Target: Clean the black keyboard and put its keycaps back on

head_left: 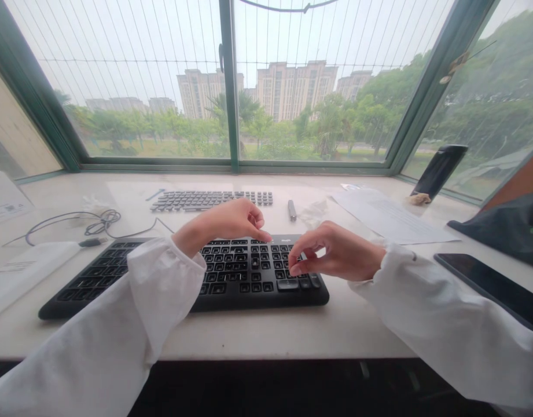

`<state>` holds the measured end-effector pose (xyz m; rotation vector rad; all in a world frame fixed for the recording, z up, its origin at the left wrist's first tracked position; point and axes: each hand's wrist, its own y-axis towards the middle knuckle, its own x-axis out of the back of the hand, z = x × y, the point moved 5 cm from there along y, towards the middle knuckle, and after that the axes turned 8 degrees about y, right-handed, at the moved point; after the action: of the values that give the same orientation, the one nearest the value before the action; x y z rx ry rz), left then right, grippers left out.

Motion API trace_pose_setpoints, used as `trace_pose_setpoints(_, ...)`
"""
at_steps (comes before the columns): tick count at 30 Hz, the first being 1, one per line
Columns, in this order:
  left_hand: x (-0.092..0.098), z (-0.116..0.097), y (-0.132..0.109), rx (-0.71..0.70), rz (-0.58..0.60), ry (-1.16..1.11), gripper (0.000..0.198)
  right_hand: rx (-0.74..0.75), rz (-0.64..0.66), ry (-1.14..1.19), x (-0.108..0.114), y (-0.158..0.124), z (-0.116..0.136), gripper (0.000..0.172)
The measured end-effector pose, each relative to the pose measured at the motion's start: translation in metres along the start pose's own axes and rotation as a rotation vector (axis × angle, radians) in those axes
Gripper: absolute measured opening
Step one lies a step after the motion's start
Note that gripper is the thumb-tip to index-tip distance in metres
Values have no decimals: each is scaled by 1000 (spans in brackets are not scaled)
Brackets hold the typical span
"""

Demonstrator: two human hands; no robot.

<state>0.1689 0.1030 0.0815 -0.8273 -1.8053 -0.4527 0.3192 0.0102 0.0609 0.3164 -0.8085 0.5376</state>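
A black keyboard (266, 298) lies across the table before me, most of its key sockets bare. A few black keycaps (287, 284) sit at the lower right of its number pad. Over the upper right part of the keyboard is my left hand (231, 223), its fingers loosely curled and a gap between thumb and fingers. My right hand (331, 249) is at the number pad, thumb and index fingertip brought together just above the keycaps. Whatever is between those fingertips is hidden. Behind the keyboard, loose keycaps (205, 200) are laid out in rows.
A small grey stick-like object (291, 210) and crumpled clear plastic (313, 213) lie behind my hands. Paper sheets (383, 214) and a phone (487, 284) are at right. A coiled cable (105, 220) and a white box (23, 272) are at left. Windows stand behind the table.
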Motion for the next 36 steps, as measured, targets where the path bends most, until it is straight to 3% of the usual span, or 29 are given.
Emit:
trace_pose_setpoints(10, 1, 1, 0, -7, -19, 5, 41, 46, 66, 5, -3, 0, 1, 20)
trace_pose_setpoints(15, 3, 10, 5, 44, -79, 20, 36, -74, -486, -151, 46, 0, -35, 28)
trace_pose_setpoints(17, 6, 18, 6, 101, -117, 69, 33, -182, -571, -308, 59, 0, -57, 21)
trace_pose_setpoints(24, 23, 56, 4, 395, -266, 383, 16, -409, -582, -453, 77, 2, -112, 20)
trace_pose_setpoints(32, 7, 63, 14, 378, -199, 521, 18, -443, -602, -471, 66, 9, -120, 24)
trace_pose_setpoints(36, -7, 62, 21, 298, -115, 532, 32, -398, -563, -484, 62, 26, -115, 26)
